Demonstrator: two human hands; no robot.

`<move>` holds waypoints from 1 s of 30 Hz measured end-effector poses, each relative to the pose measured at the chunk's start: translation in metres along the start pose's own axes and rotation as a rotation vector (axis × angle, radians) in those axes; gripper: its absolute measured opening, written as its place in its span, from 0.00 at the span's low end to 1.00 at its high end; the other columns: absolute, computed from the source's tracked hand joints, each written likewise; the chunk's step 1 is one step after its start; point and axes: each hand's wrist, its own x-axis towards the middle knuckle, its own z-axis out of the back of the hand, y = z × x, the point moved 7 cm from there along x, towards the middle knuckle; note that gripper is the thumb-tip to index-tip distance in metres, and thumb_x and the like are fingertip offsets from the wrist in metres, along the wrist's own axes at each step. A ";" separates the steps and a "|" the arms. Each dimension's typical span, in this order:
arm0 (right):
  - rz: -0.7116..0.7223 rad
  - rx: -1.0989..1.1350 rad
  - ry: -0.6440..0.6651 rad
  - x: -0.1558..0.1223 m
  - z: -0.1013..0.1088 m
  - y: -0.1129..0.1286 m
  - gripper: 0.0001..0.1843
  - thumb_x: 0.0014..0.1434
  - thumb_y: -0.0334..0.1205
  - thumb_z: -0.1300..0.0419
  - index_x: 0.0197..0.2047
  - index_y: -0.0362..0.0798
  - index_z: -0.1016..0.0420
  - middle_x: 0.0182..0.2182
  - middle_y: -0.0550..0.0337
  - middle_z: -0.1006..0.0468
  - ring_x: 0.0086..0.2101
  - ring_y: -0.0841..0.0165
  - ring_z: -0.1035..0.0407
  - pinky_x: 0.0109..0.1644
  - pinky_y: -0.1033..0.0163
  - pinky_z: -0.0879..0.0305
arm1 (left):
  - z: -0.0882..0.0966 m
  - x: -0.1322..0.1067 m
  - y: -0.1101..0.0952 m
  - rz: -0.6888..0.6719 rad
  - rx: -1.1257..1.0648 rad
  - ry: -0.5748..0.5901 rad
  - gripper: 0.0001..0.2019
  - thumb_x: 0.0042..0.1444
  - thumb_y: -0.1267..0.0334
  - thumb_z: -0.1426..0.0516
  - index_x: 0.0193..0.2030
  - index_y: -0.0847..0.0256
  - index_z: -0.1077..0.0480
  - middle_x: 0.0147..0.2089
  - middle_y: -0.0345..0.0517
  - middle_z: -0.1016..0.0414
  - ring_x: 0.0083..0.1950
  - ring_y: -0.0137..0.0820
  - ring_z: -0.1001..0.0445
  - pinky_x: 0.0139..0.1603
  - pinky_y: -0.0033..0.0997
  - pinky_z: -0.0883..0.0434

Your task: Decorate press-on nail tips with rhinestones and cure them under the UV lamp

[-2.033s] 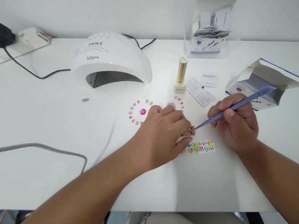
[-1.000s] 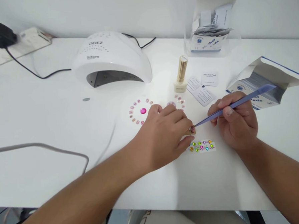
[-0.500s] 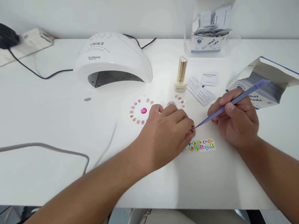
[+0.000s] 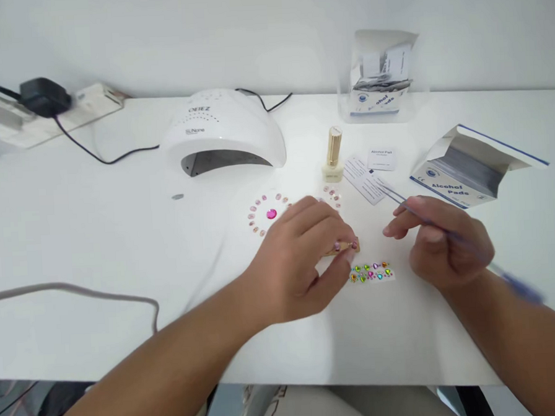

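My left hand is over the white table, thumb and index finger pinched at the end of a small tan strip. A tiny pink gem-covered piece shows at the fingertips, and the hand hides part of the strip. My right hand holds blue-purple tweezers between its fingers, their slim tips pointing up and left, above the printed card. Nothing shows between the tips. Just below the strip lies a sheet of colourful heart gems, its left end near my left thumb.
A white nail lamp stands at the back. Nail polish, a printed card, an alcohol pad packet and two alcohol pad boxes are on the right. Small nail pieces ring a pink gem.
My right hand has turned the tweezers so their tips point up and left, away from the strip. My left fingers have opened out somewhat, showing more of the strip. The camera view has shifted.
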 end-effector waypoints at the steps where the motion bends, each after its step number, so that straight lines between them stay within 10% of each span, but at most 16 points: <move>1: 0.156 -0.108 0.007 0.001 0.000 0.012 0.22 0.65 0.37 0.51 0.62 0.56 0.38 0.25 0.63 0.23 0.22 0.70 0.31 0.28 0.60 0.32 | -0.003 -0.001 -0.002 0.024 -0.130 0.034 0.05 0.54 0.74 0.45 0.38 0.64 0.32 0.31 0.44 0.30 0.33 0.28 0.34 0.34 0.31 0.35; 8: 0.432 -0.674 0.134 0.002 -0.021 0.032 0.30 0.58 0.32 0.46 0.64 0.48 0.42 0.18 0.70 0.30 0.22 0.70 0.40 0.41 0.57 0.39 | -0.048 -0.014 -0.002 0.593 -0.845 0.335 0.10 0.57 0.58 0.43 0.31 0.63 0.32 0.24 0.37 0.37 0.23 0.21 0.42 0.23 0.24 0.41; 12: 0.386 -0.694 0.139 -0.001 -0.028 0.034 0.25 0.59 0.35 0.46 0.61 0.55 0.38 0.21 0.70 0.28 0.24 0.71 0.40 0.40 0.56 0.49 | -0.058 -0.019 0.006 0.742 -0.886 0.299 0.11 0.56 0.60 0.43 0.27 0.63 0.35 0.21 0.33 0.40 0.19 0.18 0.45 0.18 0.22 0.46; 21: 0.124 -0.229 0.135 0.003 -0.014 0.012 0.26 0.56 0.37 0.44 0.59 0.53 0.39 0.33 0.59 0.26 0.32 0.63 0.32 0.39 0.54 0.40 | -0.019 -0.014 0.018 0.603 -0.642 0.056 0.07 0.55 0.63 0.43 0.30 0.63 0.28 0.23 0.39 0.30 0.20 0.23 0.35 0.19 0.24 0.35; 30: -0.205 -0.207 0.574 -0.010 -0.039 -0.019 0.18 0.53 0.46 0.37 0.45 0.47 0.30 0.40 0.53 0.27 0.45 0.57 0.38 0.52 0.47 0.44 | -0.004 -0.012 0.031 0.233 -0.173 0.032 0.03 0.54 0.70 0.39 0.32 0.59 0.23 0.33 0.45 0.23 0.34 0.30 0.28 0.35 0.34 0.29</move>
